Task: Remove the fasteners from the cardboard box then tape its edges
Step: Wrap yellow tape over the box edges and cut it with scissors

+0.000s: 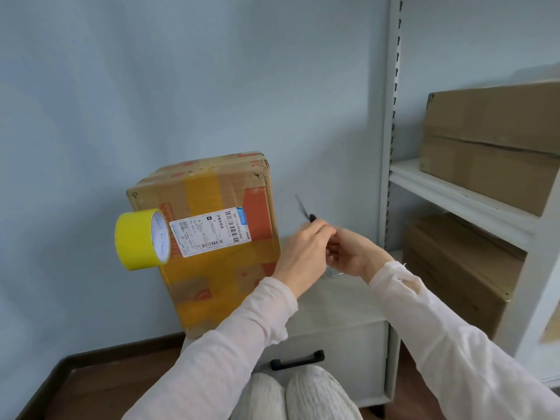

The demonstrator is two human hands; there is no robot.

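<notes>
A cardboard box with yellow tape strips and a white shipping label stands upright on a low white cabinet. A yellow tape roll hangs off the box's left side. Just right of the box, my left hand and my right hand meet, fingers curled together around a thin black strip that sticks up and left from them, blurred. Something small and clear shows under my right hand; I cannot tell what it is.
A white metal shelf unit stands at the right with large cardboard boxes on its shelves. The cabinet has a drawer with a black handle. My knees are at the bottom, over a dark wooden floor.
</notes>
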